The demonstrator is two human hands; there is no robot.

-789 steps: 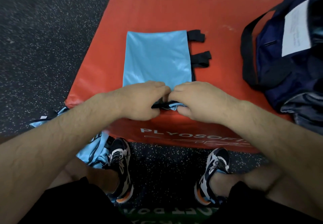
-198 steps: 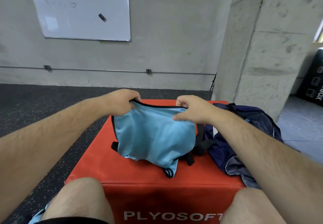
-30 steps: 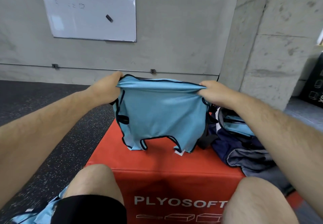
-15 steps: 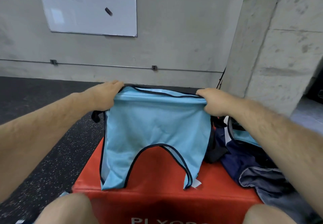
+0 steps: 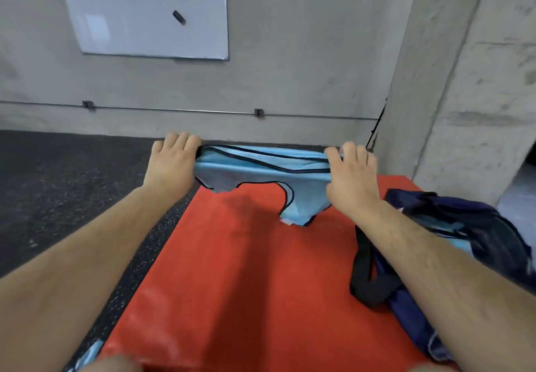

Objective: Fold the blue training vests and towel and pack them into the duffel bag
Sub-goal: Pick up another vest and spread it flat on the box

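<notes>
Light-blue, black-trimmed fabric training vest (image 5: 261, 168), long axis left–right, stretched between left hand (image 5: 171, 163) and right hand (image 5: 351, 180). Fingers of both are clamped on its upper edge, and the loose ends hang over a red padded box (image 5: 246, 270).

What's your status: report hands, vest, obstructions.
Left hand, right hand grip blue vest by its top edge, stretched above red box. Duffel bag beside right arm, on box. Nothing seen blocking.

Nothing is legible; the whiteboard (image 5: 145, 9) bears only faint smudges.
</notes>
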